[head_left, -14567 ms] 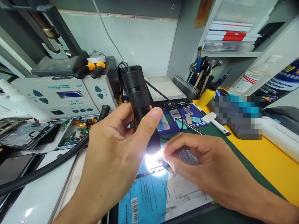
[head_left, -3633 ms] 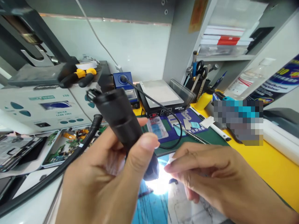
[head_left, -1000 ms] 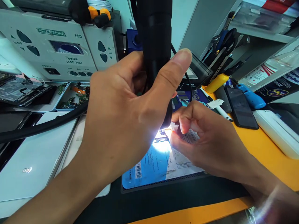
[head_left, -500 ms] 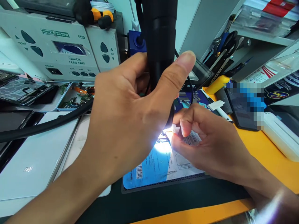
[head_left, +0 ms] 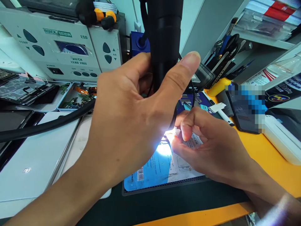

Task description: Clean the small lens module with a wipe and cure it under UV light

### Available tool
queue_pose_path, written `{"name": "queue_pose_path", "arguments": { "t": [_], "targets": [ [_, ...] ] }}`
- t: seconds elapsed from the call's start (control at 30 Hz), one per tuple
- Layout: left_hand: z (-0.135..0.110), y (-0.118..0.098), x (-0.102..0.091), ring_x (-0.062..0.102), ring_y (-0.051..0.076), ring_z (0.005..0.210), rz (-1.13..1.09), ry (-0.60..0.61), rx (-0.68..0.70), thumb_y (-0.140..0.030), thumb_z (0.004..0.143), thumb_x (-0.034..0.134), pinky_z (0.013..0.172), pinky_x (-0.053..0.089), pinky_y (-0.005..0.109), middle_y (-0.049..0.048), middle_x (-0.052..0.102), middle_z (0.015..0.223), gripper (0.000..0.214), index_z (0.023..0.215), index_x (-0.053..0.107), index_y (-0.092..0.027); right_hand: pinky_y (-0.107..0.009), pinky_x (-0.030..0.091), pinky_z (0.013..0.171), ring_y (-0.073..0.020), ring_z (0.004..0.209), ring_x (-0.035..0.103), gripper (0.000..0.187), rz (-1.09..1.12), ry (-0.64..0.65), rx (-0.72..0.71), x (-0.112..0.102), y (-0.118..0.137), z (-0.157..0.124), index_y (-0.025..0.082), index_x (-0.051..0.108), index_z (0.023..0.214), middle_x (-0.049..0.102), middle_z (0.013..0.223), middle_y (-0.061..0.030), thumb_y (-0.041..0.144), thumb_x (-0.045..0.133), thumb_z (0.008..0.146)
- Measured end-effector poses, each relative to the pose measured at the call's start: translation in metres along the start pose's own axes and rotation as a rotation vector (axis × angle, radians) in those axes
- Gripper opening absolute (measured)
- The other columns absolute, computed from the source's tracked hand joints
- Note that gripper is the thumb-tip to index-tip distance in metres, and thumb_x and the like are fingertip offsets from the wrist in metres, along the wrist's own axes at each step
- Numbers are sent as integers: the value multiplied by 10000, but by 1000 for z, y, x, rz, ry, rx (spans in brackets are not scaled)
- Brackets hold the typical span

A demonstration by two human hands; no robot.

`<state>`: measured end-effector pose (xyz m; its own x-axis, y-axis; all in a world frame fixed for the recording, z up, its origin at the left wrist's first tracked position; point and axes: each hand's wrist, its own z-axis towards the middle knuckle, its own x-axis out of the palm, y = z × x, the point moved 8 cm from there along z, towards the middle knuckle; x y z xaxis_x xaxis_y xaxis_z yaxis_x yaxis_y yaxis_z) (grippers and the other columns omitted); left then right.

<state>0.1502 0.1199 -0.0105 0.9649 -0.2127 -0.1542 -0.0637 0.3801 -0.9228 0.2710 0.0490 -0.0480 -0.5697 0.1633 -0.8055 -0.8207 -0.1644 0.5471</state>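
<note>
My left hand point(head_left: 131, 116) is wrapped round a black cylindrical lamp point(head_left: 166, 40), held upright with its lit end pointing down. A black cable point(head_left: 190, 89) runs from it. The bright light falls on a blue and white sheet point(head_left: 155, 166) lying on a dark mat point(head_left: 164, 201). My right hand point(head_left: 204, 144) sits just right of the light spot, with thumb and fingers pinched on a small white piece point(head_left: 175, 131) that I cannot make out further.
A grey rework station point(head_left: 63, 50) stands at the back left, with trays of circuit boards point(head_left: 75, 97) before it. A thick black hose point(head_left: 42, 125) crosses white devices point(head_left: 30, 157). A tool holder with scissors point(head_left: 225, 53), a yellow bottle point(head_left: 217, 86) and a dark phone point(head_left: 242, 110) lie right.
Since the oldest frames the view has dropped closer to the bench and the lamp now stands upright. Over the last second both hands have hardly moved.
</note>
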Motion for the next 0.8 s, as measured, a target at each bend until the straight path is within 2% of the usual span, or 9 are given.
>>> {"name": "queue_pose_path", "arguments": {
  "t": [0.27,0.4,0.53,0.6,0.73,0.8],
  "targets": [
    [-1,1,0,204,3,357,-39,-9,-5,-389,908,642,412,350,184,-83,291,470,271,769,693,-162,-291,439,609,-141,756,625,333,10,18,-7,-1,-2,0,257,356,780,637,864,75,98,647,763],
    [-5,0,0,325,28,418,30,27,26,-433,933,582,356,294,160,-32,441,596,307,829,679,-161,-300,412,573,-150,742,617,317,11,17,-43,0,-1,-2,257,370,785,634,845,71,123,657,769],
    [-8,-2,-1,441,63,492,67,58,68,-492,974,462,393,353,165,10,557,730,388,945,702,-189,-292,415,569,-139,707,604,300,23,4,-59,0,-1,0,254,380,777,619,815,75,120,649,768],
    [-7,-1,0,475,79,515,33,66,38,-491,960,498,417,378,177,12,580,746,355,945,710,-207,-289,428,589,-133,702,599,294,21,4,-56,1,-1,1,253,385,778,620,818,77,113,643,763],
    [-4,2,-1,365,42,406,15,35,-35,-481,918,589,391,368,191,-18,518,636,319,858,715,-195,-283,429,592,-133,738,611,299,13,-6,-65,-1,-1,1,251,381,774,641,851,72,98,637,758],
    [-2,2,0,407,61,435,11,37,-42,-490,912,592,363,340,196,-4,535,659,321,856,719,-200,-280,425,585,-126,719,605,305,2,-8,-72,-2,0,1,250,375,772,644,842,75,95,637,757]
  ]
}}
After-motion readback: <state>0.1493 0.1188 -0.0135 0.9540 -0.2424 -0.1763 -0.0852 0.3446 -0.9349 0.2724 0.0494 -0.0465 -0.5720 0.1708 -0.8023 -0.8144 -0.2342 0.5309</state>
